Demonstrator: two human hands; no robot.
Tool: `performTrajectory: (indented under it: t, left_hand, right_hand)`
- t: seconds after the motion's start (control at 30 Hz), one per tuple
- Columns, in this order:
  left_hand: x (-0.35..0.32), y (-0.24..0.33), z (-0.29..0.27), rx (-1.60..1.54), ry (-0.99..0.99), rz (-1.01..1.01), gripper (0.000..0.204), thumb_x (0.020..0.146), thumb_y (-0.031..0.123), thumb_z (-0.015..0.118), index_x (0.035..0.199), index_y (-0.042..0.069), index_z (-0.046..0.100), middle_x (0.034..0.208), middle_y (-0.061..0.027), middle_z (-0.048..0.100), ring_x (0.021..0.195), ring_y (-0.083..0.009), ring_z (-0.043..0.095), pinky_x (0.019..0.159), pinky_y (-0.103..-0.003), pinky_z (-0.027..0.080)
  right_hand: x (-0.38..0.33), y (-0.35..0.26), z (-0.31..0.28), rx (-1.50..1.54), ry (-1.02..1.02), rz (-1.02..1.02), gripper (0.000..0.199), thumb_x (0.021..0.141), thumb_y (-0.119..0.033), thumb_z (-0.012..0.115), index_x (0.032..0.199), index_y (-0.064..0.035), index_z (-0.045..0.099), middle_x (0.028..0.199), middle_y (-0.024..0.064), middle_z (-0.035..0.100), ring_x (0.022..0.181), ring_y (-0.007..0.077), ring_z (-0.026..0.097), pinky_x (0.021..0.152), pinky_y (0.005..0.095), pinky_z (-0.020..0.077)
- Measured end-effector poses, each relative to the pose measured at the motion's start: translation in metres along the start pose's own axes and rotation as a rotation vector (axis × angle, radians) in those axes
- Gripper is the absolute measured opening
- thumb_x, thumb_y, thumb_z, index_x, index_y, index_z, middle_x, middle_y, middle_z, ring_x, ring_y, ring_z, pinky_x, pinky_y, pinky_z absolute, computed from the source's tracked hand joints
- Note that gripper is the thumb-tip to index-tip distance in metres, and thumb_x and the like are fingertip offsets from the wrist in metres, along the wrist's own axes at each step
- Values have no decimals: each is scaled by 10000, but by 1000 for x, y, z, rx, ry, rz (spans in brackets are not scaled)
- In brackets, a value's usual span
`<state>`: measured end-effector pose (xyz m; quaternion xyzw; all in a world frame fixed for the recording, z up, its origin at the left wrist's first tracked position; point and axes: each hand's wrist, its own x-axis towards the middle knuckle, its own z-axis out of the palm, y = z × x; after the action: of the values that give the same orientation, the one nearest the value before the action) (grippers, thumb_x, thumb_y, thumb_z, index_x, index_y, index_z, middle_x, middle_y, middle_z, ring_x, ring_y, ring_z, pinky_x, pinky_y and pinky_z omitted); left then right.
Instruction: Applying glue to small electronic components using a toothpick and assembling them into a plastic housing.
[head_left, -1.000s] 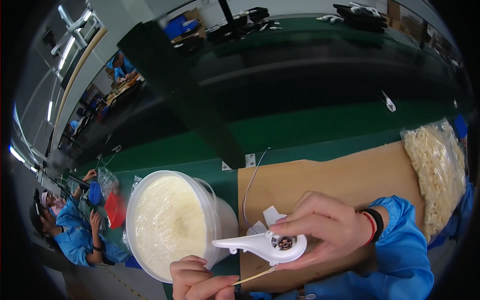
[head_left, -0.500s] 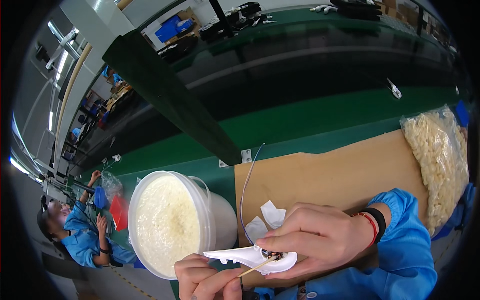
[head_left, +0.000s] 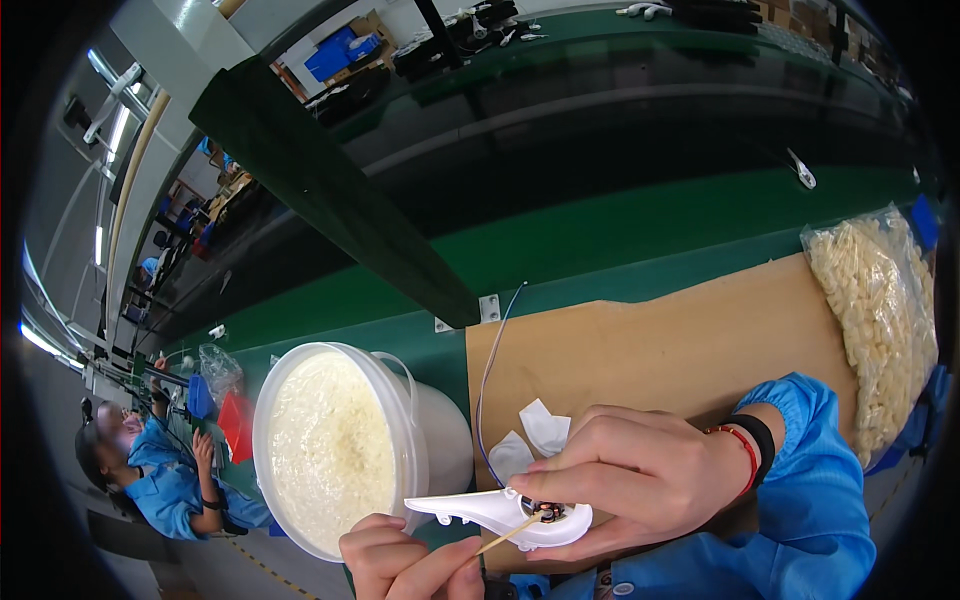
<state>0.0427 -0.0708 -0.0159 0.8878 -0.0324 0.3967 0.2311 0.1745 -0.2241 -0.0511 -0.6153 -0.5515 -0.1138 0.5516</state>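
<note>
My right hand (head_left: 640, 475) grips a white plastic housing half (head_left: 475, 508), tapered at its left end and rounded at its right. Inside the rounded end sits a small dark and coppery electronic part (head_left: 546, 511), partly covered by my fingers. A thin wire (head_left: 485, 385) runs from the housing up across the cardboard. My left hand (head_left: 405, 560) pinches a thin wooden stick (head_left: 508, 539), whose tip touches or nearly touches the electronic part. Just beyond the housing lie two white scraps (head_left: 545, 428) of what looks like paper.
A white bucket (head_left: 425, 420) of thick cream-coloured paste stands at left. Brown cardboard (head_left: 670, 350) covers the bench; a clear bag of pale pieces (head_left: 870, 330) lies at right. A green post (head_left: 340, 200) rises before the dark conveyor belt (head_left: 600, 150). A co-worker (head_left: 160, 470) sits far left.
Small white parts on the belt have shifted to the right. The stick and housing keep nearly the same place. The co-worker's raised hand has moved left and down.
</note>
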Motion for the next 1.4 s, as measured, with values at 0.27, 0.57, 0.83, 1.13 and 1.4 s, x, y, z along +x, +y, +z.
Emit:
performTrajectory:
  t: [0.27, 0.57, 0.83, 1.13, 1.4]
  left_hand:
    - [-3, 0, -1, 26, 26, 13, 137, 699, 59, 723, 824, 17, 686, 700, -69, 558, 676, -228, 501, 715, -383, 450]
    - [-4, -2, -1, -7, 39, 34, 118, 718, 72, 705, 816, 11, 682, 694, -76, 547, 665, -228, 491, 708, -372, 433]
    - [-16, -4, 2, -21, 303, -38, 190, 802, 158, 628, 778, -29, 645, 745, -112, 526, 759, -260, 507, 768, -415, 424]
    - [-20, 10, 1, -90, 227, -112, 112, 815, 65, 596, 815, -43, 627, 807, -122, 541, 841, -273, 519, 846, -423, 406]
    - [-20, 17, 15, -145, 138, -146, 73, 808, -32, 568, 843, -61, 624, 861, -135, 565, 843, -264, 532, 808, -373, 423]
  right_hand:
    - [1, 0, 0, -6, -8, 8, 368, 715, -173, 778, 998, 10, 630, 799, 62, 503, 625, 174, 551, 518, 273, 458]
    - [0, -1, 0, -4, -21, 27, 390, 704, -171, 783, 1008, 11, 619, 810, 63, 504, 647, 174, 552, 544, 273, 461]
    - [31, 52, -38, -241, 167, 19, 420, 679, -192, 799, 1012, -5, 623, 883, 111, 569, 758, 271, 580, 679, 348, 482]
    - [-61, 272, -171, -914, 748, 779, 401, 668, -231, 819, 970, -21, 659, 938, 164, 631, 864, 335, 621, 774, 396, 508]
    - [-94, 291, -166, -1051, 655, 982, 608, 698, -235, 782, 1195, 27, 549, 1161, 207, 570, 1142, 375, 480, 1003, 420, 396]
